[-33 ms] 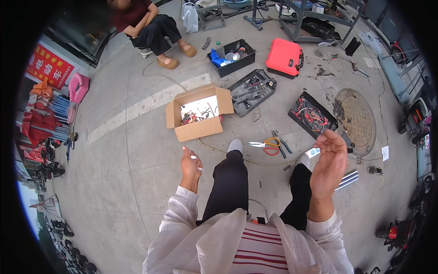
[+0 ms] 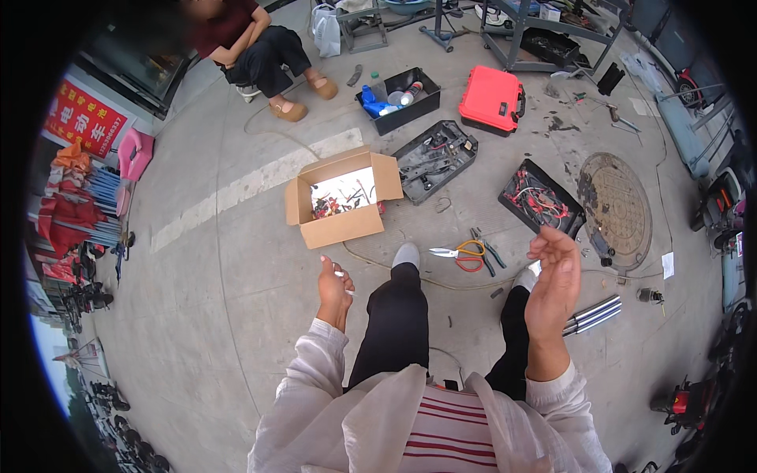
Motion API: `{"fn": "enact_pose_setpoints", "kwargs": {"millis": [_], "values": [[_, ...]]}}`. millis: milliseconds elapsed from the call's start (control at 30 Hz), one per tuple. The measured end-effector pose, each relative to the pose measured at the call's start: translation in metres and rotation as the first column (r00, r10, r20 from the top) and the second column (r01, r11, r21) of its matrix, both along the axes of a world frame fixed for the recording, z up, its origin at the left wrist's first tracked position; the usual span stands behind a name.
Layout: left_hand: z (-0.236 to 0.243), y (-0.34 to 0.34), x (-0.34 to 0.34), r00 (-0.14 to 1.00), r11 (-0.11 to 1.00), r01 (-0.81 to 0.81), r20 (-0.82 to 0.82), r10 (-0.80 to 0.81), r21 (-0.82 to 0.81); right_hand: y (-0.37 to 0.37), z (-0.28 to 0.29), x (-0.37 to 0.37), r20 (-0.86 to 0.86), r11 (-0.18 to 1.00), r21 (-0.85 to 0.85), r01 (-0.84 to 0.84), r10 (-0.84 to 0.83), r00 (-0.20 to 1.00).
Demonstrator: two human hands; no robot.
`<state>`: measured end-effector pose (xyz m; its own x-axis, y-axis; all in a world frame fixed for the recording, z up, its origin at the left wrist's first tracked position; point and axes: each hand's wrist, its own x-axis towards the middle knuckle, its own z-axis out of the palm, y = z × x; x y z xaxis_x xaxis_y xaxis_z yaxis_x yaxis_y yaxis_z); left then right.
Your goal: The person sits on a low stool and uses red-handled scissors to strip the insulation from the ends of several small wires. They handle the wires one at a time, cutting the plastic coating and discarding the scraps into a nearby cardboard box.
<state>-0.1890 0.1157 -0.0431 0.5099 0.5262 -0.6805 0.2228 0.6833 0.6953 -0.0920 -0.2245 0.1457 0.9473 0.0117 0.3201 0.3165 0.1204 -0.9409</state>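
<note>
My left hand, below the cardboard box, is closed on a small white object, too small to make out clearly. My right hand is raised palm-inward with curled fingers apart and nothing visible in them, below a black tray of red wires. Small dark and red parts lie inside the box. Between my hands, on the ground, are scissors with orange and yellow handles and pliers. Several silver tubes lie right of my right hand.
A seated person is at upper left. Behind the box are a grey open case, a black bin of bottles and a red case. A metal frame stands at the back, a manhole cover right, motorbikes at the edges.
My right hand has shifted a little to the left, covering more of the white patch near my right foot. My left hand has moved very slightly right and down.
</note>
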Motion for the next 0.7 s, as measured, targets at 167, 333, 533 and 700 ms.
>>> {"fn": "enact_pose_setpoints", "kwargs": {"millis": [167,333,533,700], "values": [[-0.137,0.047,0.084,0.989,0.994,-0.093,0.110,0.099,-0.061,0.012,-0.073,0.024,-0.336,0.974,0.065,-0.218,0.227,0.914],[-0.173,0.077,0.175,0.916,0.946,-0.310,0.239,0.323,-0.092,-0.012,-0.083,0.049,-0.557,0.947,0.043,-0.318,0.287,0.780],[-0.226,0.066,0.268,0.927,0.501,-0.008,-0.182,0.329,0.865,-0.043,-0.067,0.082,-0.654,0.936,0.073,-0.344,0.305,0.693],[-0.205,-0.017,0.362,0.785,-0.028,0.484,-0.448,-0.428,0.875,-0.053,-0.061,0.104,-0.667,0.996,0.038,-0.083,0.087,0.740]]}}
